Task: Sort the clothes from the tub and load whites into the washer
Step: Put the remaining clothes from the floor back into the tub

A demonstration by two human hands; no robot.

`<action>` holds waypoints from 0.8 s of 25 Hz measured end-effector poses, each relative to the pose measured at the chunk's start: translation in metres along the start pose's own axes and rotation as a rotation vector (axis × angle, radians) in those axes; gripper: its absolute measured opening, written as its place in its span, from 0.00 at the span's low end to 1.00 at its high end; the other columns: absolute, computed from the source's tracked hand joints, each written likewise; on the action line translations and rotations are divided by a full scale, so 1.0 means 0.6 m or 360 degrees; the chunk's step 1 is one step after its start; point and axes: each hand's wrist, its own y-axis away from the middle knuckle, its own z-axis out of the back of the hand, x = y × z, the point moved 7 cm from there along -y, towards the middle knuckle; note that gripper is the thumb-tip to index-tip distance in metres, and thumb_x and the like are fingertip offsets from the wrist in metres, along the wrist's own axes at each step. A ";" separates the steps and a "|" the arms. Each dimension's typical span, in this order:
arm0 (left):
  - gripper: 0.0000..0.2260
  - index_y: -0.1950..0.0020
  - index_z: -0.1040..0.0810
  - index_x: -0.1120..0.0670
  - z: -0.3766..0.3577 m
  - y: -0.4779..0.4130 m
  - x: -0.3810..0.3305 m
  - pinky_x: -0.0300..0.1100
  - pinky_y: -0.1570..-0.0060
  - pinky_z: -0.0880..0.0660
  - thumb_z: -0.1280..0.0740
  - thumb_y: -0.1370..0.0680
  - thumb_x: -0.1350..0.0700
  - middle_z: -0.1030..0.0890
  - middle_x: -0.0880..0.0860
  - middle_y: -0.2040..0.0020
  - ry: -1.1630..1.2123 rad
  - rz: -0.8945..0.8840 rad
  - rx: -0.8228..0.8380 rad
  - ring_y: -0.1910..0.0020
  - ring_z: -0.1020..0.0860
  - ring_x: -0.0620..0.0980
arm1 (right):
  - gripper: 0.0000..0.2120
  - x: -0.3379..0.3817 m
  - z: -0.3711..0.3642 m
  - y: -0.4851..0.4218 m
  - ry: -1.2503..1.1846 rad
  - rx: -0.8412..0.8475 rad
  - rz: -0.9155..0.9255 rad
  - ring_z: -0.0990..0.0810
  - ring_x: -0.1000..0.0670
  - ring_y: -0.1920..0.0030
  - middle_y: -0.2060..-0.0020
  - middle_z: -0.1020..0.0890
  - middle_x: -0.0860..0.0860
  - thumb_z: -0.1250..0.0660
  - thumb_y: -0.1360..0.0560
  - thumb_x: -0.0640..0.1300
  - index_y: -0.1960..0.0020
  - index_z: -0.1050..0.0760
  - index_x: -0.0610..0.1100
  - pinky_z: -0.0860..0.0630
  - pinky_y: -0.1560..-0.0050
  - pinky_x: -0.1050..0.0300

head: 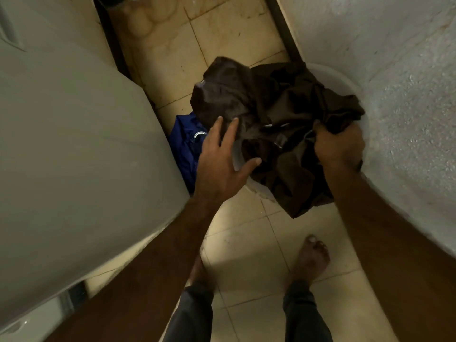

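Observation:
A white plastic tub point(345, 82) stands on the tiled floor against the right wall, heaped with dark brown clothes point(278, 112) that spill over its rim. My right hand point(339, 146) is closed on a bunch of the dark brown cloth at the tub's right side. My left hand point(222, 156) hovers with fingers spread over the tub's left edge, fingertips touching the brown cloth. A blue garment point(185, 144) lies on the floor between the tub and the washer point(74, 144), the big white appliance filling the left side.
A rough white wall point(407, 95) closes in on the right. Beige floor tiles point(234, 33) run in a narrow strip between washer and wall. My bare feet point(312, 257) stand just in front of the tub.

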 end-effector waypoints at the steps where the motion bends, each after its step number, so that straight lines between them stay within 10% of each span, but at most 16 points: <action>1: 0.44 0.16 0.47 0.47 -0.015 -0.008 -0.008 0.67 0.25 0.37 0.36 0.26 0.29 0.48 0.54 0.16 -0.0035 -0.0050 0.0081 0.18 0.45 0.60 | 0.35 -0.021 -0.005 -0.007 0.0218 0.0110 -0.0093 0.29 0.42 0.29 0.29 0.28 0.45 0.30 0.25 0.58 0.24 0.36 0.44 0.33 0.28 0.51; 7: 0.38 0.16 0.46 0.48 -0.067 -0.064 -0.078 0.63 0.21 0.48 0.42 0.21 0.31 0.45 0.56 0.16 -0.0174 -0.0229 0.0219 0.17 0.47 0.60 | 0.50 -0.052 -0.035 0.005 0.0531 0.0236 -0.0095 0.29 0.37 0.31 0.29 0.31 0.41 0.28 0.34 0.68 0.23 0.42 0.44 0.29 0.33 0.42; 11: 0.33 0.17 0.41 0.51 -0.129 -0.102 -0.086 0.61 0.20 0.46 0.42 0.19 0.38 0.41 0.56 0.17 -0.0098 -0.0194 0.0463 0.18 0.44 0.60 | 0.37 -0.008 0.002 0.100 0.0801 -0.0102 0.0642 0.32 0.38 0.32 0.27 0.36 0.41 0.30 0.27 0.55 0.23 0.42 0.49 0.25 0.40 0.41; 20: 0.29 0.17 0.45 0.51 -0.256 -0.141 -0.011 0.54 0.23 0.35 0.38 0.15 0.52 0.37 0.58 0.19 0.0276 0.0169 0.0875 0.23 0.34 0.62 | 0.44 -0.133 -0.182 0.030 0.1309 0.1032 0.0627 0.62 0.37 0.21 0.22 0.66 0.46 0.34 0.24 0.59 0.21 0.62 0.61 0.34 0.30 0.34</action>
